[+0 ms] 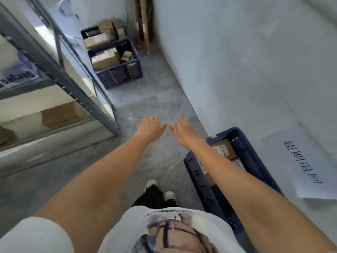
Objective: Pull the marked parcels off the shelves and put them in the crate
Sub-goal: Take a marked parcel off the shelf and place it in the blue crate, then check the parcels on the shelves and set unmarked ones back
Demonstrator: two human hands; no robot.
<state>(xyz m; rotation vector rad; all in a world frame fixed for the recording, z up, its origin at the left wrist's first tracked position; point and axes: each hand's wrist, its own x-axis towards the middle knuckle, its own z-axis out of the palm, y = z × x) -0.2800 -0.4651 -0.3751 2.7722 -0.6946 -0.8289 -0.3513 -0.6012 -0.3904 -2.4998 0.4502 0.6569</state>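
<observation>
In a narrow grey-tiled aisle, your left hand (152,125) and right hand (183,127) hang released, empty, between picks; next, reach left to the shelves (60,70), crate (255,161) at right.

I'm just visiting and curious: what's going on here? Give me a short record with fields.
left hand: left hand held out over the floor, fingers straight, holding nothing
right hand: right hand held out beside it, also holding nothing
nearest crate: blue crate on the floor by the wall, under the right forearm, cardboard parcels inside
farther crates: second blue crate ahead with boxes; another behind it
shelves: metal shelving on the left, brown box on a lower shelf
wall: paper sign above the nearest crate
</observation>
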